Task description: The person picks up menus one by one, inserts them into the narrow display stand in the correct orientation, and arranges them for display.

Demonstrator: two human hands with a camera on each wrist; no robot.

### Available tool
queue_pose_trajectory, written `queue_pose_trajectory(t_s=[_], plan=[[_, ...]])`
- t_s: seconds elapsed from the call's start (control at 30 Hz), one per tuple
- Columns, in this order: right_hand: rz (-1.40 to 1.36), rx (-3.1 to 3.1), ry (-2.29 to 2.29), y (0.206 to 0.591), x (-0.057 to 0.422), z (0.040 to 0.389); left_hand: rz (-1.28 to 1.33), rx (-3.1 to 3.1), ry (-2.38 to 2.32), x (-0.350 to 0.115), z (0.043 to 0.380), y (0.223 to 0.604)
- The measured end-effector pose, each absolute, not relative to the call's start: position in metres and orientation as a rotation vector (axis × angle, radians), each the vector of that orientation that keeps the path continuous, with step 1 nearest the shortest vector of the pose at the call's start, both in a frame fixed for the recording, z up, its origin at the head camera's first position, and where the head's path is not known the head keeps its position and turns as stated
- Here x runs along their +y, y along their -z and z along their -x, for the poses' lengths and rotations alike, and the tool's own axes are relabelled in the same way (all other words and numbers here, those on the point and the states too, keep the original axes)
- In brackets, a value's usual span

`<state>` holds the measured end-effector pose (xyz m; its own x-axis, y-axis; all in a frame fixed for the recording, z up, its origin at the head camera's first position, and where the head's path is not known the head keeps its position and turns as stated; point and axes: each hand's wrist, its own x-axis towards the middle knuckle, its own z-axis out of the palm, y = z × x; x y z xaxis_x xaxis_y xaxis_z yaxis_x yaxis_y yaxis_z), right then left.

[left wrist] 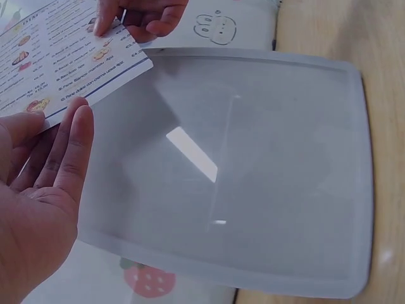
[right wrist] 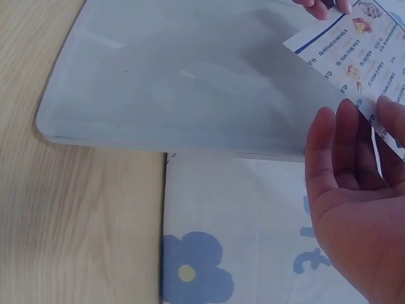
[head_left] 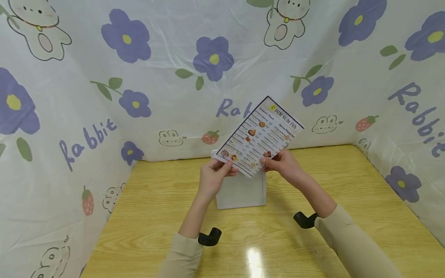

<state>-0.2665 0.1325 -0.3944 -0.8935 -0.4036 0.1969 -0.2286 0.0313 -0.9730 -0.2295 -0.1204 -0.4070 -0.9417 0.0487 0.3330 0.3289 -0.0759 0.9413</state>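
Menu (head_left: 260,135) hangs aslant near the panel (head_left: 241,193), fingers of the left hand (head_left: 212,178) pinching its bottom edge and the right hand's (head_left: 287,168) its side, probably to keep it flat.

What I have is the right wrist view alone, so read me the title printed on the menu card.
Observer: In the head view, the menu card reads DIM SUM INN at the top.
Operator: Tell me what sits beside that title.
Observer: A round yellow emblem, next to the first word.
Operator: Now check the left wrist view and report any strawberry.
Observer: A strawberry print shows on the cloth, just below the grey panel in that picture.
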Motion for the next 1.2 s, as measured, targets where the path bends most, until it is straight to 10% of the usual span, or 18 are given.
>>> queue_pose_trajectory(t_s=[1.2], plan=[[0.656,2.252,2.062,0.345,0.115,0.286,0.432,-1.923,2.052,-0.131,0.271,0.346]])
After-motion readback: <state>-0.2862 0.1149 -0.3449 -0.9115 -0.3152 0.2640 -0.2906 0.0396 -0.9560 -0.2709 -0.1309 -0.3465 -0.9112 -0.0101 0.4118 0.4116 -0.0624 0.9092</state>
